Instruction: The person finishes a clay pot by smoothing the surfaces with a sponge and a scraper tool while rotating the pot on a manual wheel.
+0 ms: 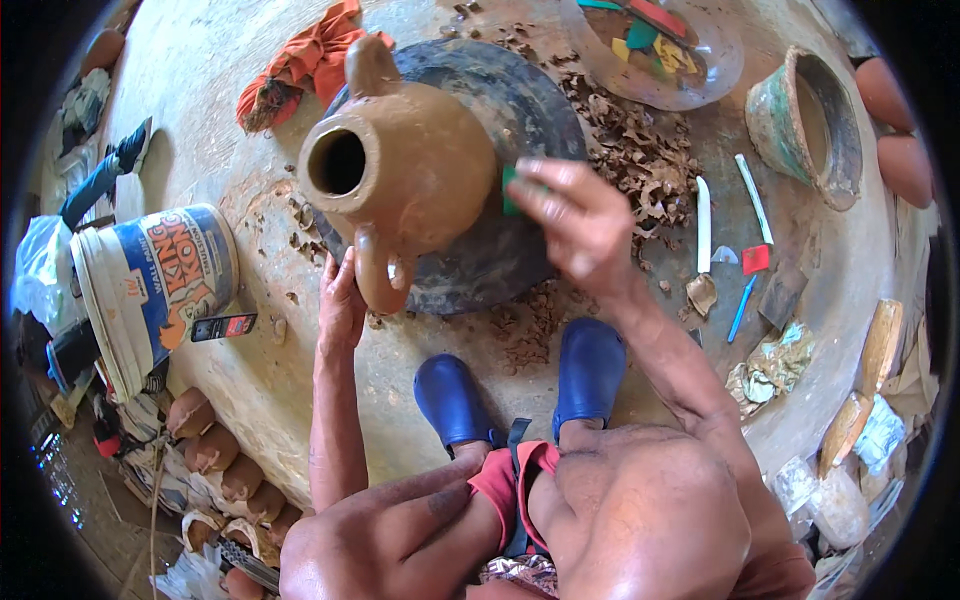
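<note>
A brown clay jar (435, 150) with a round mouth and two looped handles lies tilted on a dark round turntable (480, 280), its mouth toward the left. My right hand (585, 215) pinches a small green scraper (510, 190) at the jar's right side, by its base. Whether the scraper touches the clay I cannot tell. Beside the nearer handle, at the turntable's left edge, is my left hand (343, 305). Its visible fingers are stretched out, and the handle partly hides the hand.
Clay shavings (645, 160) lie right of the turntable. A clear basin (700, 80) holds coloured pieces; a pot (790, 130) lies on its side. White strips (703, 225) and a red piece (755, 260) are at right. An orange cloth (310, 60) and paint bucket (150, 290) are at left.
</note>
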{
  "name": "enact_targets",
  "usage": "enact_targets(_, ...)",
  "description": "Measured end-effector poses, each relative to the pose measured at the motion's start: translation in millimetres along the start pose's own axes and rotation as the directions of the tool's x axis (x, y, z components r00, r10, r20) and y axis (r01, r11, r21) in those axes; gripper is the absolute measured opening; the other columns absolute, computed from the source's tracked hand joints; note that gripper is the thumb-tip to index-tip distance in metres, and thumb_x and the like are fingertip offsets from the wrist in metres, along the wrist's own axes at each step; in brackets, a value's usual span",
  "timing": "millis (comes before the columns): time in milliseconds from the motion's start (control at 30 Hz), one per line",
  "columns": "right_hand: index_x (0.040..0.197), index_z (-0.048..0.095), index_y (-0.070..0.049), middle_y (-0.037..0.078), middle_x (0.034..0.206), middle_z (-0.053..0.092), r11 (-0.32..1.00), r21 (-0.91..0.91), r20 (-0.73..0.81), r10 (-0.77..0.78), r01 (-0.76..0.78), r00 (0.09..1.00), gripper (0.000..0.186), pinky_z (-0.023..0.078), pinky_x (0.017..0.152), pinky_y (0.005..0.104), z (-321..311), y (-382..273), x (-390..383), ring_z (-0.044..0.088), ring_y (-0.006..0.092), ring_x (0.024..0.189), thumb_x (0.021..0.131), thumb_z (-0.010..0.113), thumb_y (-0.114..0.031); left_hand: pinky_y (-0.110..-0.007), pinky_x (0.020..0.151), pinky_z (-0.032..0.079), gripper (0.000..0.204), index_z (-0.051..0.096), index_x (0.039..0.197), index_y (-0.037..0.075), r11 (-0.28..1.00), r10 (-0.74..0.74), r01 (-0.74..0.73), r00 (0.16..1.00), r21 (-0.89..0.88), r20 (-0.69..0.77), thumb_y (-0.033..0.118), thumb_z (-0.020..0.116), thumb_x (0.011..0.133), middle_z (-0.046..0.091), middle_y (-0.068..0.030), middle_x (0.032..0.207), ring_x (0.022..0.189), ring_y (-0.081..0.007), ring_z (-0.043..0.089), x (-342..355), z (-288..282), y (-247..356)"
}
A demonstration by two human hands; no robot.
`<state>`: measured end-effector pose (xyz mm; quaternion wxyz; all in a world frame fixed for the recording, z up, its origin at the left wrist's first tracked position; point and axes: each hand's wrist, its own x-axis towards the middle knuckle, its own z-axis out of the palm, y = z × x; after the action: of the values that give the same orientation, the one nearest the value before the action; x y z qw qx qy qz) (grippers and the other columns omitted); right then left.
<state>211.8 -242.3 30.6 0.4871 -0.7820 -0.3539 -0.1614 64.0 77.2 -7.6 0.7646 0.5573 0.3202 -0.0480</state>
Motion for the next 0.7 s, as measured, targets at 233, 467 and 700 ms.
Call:
enact_targets(233,0.116,0.078,-0.009,0.017,0.106,0.077,0.977,0.122,0.017,0.175,-0.175,0.984,0.039,0.061,0.085,0.0416,33.6,52.8,71.0,0.076,0.0338,0.096,0.085,0.06,0.007,-0.039,0.103,0.057,0.058,0.03,0.16,0.007,0.997,-0.073,0.072,0.994,-0.013,-0.086,0.017,0.059,0.109,0.053,-0.0127,0.153,0.135,-0.0251,0.059,-7.7,6.3,-4.6)
enact_targets(467,0.115,0.075,0.001,0.023,0.106,0.073,0.962,0.082,-0.183,0.273,-0.262,0.944,0.039,0.061,0.087,0.0452,30.2,-23.2,0.5,0.073,0.0423,0.098,0.083,0.056,0.011,-0.032,0.075,0.061,0.051,0.037,0.152,0.016,0.981,-0.15,0.145,0.988,-0.126,-0.038,0.029,0.061,0.109,0.063,-0.0068,0.136,0.102,-0.0157,0.07,-28.3,-5.2,-45.3)
enact_targets(700,0.114,0.078,-0.001,0.021,0.106,0.075,0.952,0.121,-0.142,0.297,-0.282,0.944,0.032,0.062,0.077,0.0392,26.9,-49.0,-21.6,0.076,0.0355,0.09,0.086,0.069,0.01,-0.042,0.086,0.064,0.048,0.038,0.153,0.016,0.97,-0.195,0.183,0.979,-0.157,-0.064,0.03,0.056,0.111,0.059,-0.0062,0.14,0.117,-0.0238,0.066,-53.7,22.8,-46.3)
